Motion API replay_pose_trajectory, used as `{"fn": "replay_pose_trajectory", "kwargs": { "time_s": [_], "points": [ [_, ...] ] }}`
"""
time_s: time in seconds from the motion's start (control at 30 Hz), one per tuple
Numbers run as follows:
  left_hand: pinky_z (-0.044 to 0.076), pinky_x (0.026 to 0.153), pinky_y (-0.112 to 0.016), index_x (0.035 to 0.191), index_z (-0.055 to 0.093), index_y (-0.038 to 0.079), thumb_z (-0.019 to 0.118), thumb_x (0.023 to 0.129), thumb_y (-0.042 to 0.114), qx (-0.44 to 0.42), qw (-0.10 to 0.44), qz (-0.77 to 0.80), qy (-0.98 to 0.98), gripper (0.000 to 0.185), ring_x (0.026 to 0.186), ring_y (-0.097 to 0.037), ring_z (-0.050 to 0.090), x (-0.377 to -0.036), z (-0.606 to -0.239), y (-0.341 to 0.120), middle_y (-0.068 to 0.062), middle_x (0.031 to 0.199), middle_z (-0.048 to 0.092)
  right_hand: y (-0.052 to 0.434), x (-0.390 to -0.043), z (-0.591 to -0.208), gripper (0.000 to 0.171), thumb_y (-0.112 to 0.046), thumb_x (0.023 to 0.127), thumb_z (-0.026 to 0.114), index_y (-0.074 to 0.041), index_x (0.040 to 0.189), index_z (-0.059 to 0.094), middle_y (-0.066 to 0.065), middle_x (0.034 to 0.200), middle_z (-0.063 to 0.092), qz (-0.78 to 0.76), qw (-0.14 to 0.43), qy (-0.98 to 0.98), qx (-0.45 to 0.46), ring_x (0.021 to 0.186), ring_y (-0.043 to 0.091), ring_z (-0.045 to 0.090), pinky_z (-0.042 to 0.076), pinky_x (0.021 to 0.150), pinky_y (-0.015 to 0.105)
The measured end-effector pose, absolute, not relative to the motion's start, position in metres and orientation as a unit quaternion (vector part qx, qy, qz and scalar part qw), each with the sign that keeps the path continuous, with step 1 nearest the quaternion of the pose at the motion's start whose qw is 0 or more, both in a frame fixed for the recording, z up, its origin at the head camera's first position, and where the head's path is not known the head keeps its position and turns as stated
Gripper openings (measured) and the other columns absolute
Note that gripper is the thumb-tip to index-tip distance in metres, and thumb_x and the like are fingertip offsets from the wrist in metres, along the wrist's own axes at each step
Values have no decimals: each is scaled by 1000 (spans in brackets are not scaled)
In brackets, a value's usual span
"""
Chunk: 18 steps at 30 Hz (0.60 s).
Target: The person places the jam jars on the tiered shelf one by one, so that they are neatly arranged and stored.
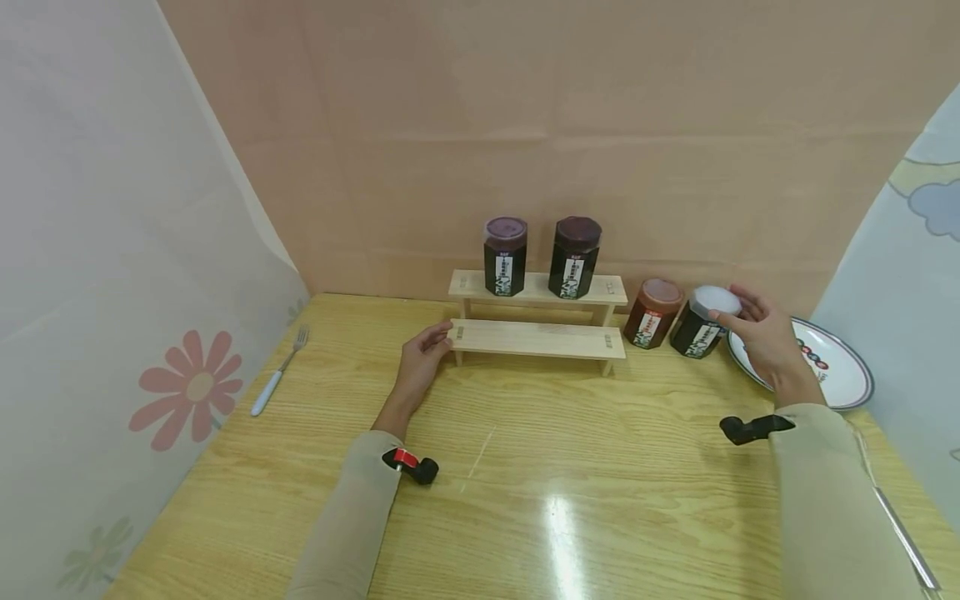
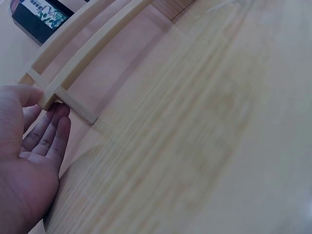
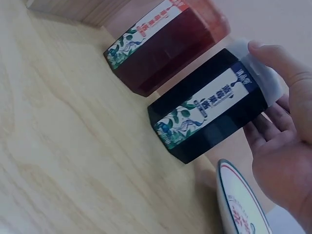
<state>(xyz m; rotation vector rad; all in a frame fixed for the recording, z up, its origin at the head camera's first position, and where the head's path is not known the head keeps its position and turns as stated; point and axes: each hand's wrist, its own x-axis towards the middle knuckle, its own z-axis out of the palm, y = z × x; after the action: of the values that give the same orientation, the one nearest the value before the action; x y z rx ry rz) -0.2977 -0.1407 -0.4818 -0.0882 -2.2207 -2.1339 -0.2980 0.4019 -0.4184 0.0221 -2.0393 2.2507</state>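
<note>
The pale wood-grain table [image 1: 517, 408] spreads out around the two-tier wooden stand [image 1: 536, 338], with a bright patch of glare in front of it. A creased peach backdrop [image 1: 600, 92] rises behind the stand; well to its left hangs a pale sheet [image 1: 82, 192] with a pink flower [image 1: 191, 387], and far to its right a bluish sheet [image 1: 930, 250] with a cloud print. A fork [image 1: 281, 371] lies left of the stand.

The right hand and wrist cover part of the white plate [image 1: 855, 379] at the stand's far right. Fine label print is too small to read, and a silvery rod [image 1: 907, 537] by the right sleeve [image 1: 843, 500] is hard to identify.

The left hand [image 1: 420, 362] pinches the left end of the stand's lower board, thumb above and fingers beneath. The right hand [image 1: 772, 342], right of the stand, grips the white-lidded jar [image 1: 699, 332] around its lid; whether the jar's base touches the table I cannot tell. The red jar [image 1: 648, 323] stands between that jar and the stand. On the stand's upper board sit a purple-lidded jar [image 1: 505, 258] and a dark-lidded jar [image 1: 575, 260], slightly apart.
</note>
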Motion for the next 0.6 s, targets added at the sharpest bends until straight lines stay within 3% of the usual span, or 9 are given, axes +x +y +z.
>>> {"fn": "replay_pose_trajectory", "kwargs": {
  "time_s": [0.07, 0.17, 0.3, 0.5, 0.6],
  "points": [
    [51, 93, -11, 138, 65, 9, 63, 103, 13, -28, 31, -691, -721, 36, 128, -22, 55, -298, -482, -141, -13, 143, 61, 400, -300, -422, 75, 1, 97, 66, -12, 162, 30, -6, 152, 46, 734, 49, -677, 9, 140, 2, 43, 45, 96, 4],
    [51, 94, -13, 138, 65, 10, 63, 103, 14, -28, 33, -690, -723, 36, 128, -21, 55, -298, -482, -140, -11, 142, 61, 398, -302, -426, 78, -5, 98, 68, -13, 164, 26, -6, 155, 41, 705, 51, -707, 7, 149, 8, 31, 40, 99, 5],
    [51, 95, -14, 137, 66, 10, 64, 103, 15, -28, 37, -689, -723, 35, 128, -21, 56, -298, -482, -140, -11, 142, 62, 395, -304, -427, 81, -14, 97, 72, -18, 165, 27, -9, 150, 45, 649, 58, -759, -13, 146, 11, 34, 38, 100, 7],
    [50, 96, -14, 138, 66, 11, 64, 103, 15, -29, 33, -690, -723, 35, 129, -22, 55, -299, -484, -142, -11, 142, 62, 391, -301, -427, 83, -22, 97, 74, -23, 165, 26, 2, 163, 34, 637, 54, -768, -40, 151, 11, 29, 35, 111, 8],
    [49, 96, -14, 138, 65, 10, 64, 103, 16, -29, 33, -690, -722, 36, 129, -21, 55, -299, -484, -141, -11, 143, 62, 389, -300, -426, 84, -23, 96, 74, -23, 165, 26, 3, 166, 32, 640, 55, -765, -50, 151, 11, 30, 35, 110, 8]
  ]
}}
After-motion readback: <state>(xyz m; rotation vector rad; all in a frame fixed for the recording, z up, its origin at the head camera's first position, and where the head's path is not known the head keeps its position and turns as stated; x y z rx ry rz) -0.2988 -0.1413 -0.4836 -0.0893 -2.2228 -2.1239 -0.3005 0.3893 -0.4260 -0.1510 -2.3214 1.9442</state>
